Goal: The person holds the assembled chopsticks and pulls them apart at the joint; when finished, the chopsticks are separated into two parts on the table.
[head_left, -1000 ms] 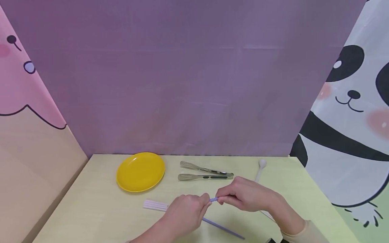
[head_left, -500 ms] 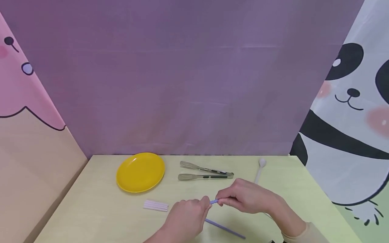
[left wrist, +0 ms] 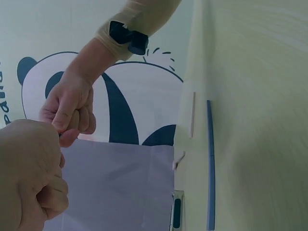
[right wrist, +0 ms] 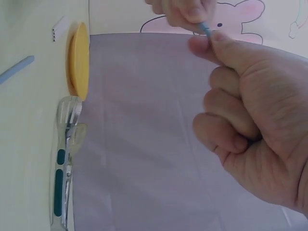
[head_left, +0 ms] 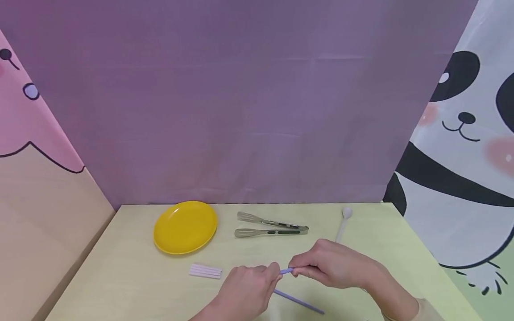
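In the head view my left hand [head_left: 250, 292] and right hand [head_left: 331, 265] meet over the table's front part. Between their fingertips shows a short stretch of a thin blue-purple chopstick [head_left: 286, 270], pinched from both sides; its ends are hidden in the hands. The right wrist view shows my right thumb and index finger pinching the banded chopstick [right wrist: 205, 29], other fingers curled. Below the hands a second blue-purple chopstick [head_left: 299, 302] lies slanted on the table, partly behind the left hand. A seam crosses its middle in the left wrist view.
A yellow plate [head_left: 185, 227] stands at the back left. Metal tongs [head_left: 273, 226] with dark grips lie spread at the back middle. Several short pale pink rods [head_left: 205, 271] lie side by side left of my hands. A long white spoon [head_left: 344, 219] lies behind the right hand.
Both hands have shifted slightly right and nearer to me, still pinching the chopstick. The plate, tongs, rods and the chopstick on the table stay where they were.
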`<action>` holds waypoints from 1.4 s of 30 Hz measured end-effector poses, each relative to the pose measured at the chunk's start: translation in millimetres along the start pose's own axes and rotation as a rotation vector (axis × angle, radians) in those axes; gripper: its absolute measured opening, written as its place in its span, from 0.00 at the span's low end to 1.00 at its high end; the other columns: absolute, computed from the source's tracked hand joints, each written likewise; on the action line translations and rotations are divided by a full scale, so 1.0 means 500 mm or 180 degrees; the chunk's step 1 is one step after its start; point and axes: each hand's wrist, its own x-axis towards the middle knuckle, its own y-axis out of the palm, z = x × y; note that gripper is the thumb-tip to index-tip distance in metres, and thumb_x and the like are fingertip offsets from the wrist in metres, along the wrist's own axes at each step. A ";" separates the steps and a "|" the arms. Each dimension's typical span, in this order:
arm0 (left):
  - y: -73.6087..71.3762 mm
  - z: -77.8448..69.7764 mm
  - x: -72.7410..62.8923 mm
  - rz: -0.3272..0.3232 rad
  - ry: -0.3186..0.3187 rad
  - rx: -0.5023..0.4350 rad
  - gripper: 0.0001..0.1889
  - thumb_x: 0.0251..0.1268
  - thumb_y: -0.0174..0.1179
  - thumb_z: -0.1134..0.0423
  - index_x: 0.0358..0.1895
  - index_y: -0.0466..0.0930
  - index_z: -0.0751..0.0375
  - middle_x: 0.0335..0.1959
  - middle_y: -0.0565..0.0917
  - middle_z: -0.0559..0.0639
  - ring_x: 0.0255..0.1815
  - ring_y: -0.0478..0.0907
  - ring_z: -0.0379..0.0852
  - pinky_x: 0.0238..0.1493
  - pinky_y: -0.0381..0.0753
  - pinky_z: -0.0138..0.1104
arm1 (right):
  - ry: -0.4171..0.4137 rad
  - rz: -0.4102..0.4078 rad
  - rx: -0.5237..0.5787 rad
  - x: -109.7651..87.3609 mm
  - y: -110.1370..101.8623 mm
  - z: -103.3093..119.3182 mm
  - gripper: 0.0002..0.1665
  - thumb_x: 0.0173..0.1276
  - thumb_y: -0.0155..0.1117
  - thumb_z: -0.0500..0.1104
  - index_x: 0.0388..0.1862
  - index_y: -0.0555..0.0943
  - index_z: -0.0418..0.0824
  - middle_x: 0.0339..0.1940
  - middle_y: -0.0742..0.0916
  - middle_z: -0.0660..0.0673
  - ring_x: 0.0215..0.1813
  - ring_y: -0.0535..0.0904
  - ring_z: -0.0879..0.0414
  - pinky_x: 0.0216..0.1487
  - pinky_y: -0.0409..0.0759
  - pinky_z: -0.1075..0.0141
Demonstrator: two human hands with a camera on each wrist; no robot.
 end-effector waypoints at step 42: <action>0.013 -0.011 -0.026 0.0179 -0.0124 -0.0326 0.15 0.80 0.61 0.57 0.31 0.69 0.52 0.14 0.57 0.36 0.15 0.45 0.29 0.17 0.43 0.21 | 0.0290 -0.0056 0.0115 -0.023 0.029 0.022 0.10 0.82 0.61 0.41 0.49 0.87 0.56 0.33 0.88 0.65 0.29 0.62 0.85 0.37 0.71 0.88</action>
